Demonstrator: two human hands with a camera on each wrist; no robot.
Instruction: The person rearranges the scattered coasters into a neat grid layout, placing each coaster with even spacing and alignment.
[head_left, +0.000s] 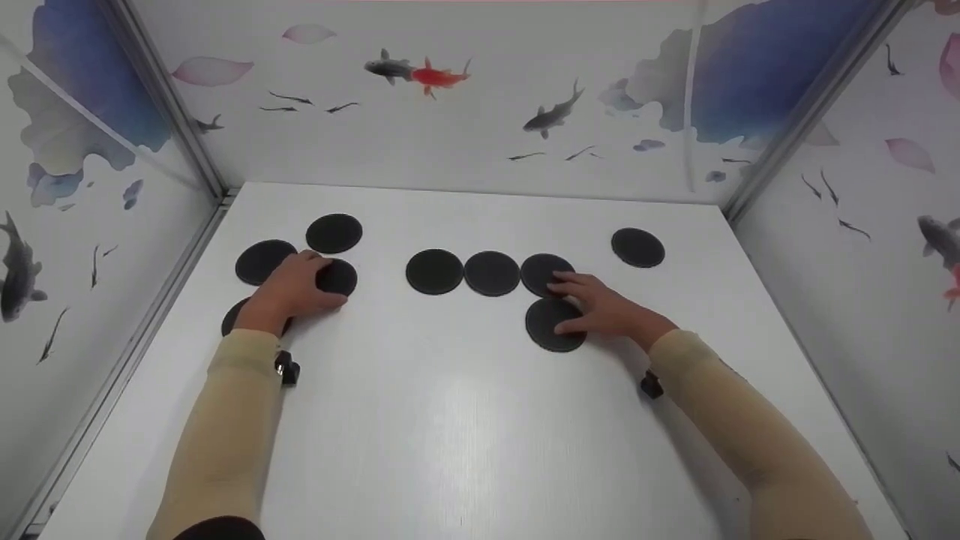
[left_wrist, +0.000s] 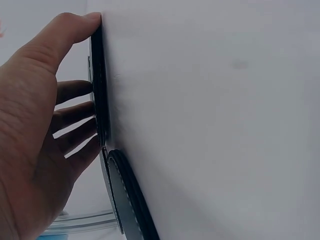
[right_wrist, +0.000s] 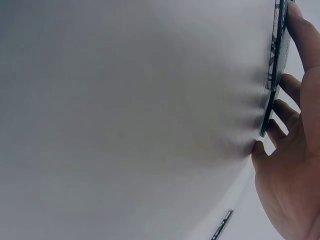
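Observation:
Several black round coasters with stitched rims lie flat on a white table. My left hand reaches over the left group in the head view. Its thumb is at the near edge of one coaster, and its fingers reach across it in the left wrist view. Another coaster lies beside that one there. My right hand touches two neighbouring coasters: the fingertips rest on the farther coaster, the thumb on the nearer coaster. The left wrist partly hides a coaster.
Two coasters, a left one and a middle one, continue the row leftward from my right hand. One coaster lies apart at the far right. Two more, an upper coaster and a left coaster, surround my left hand. Painted panels enclose the table.

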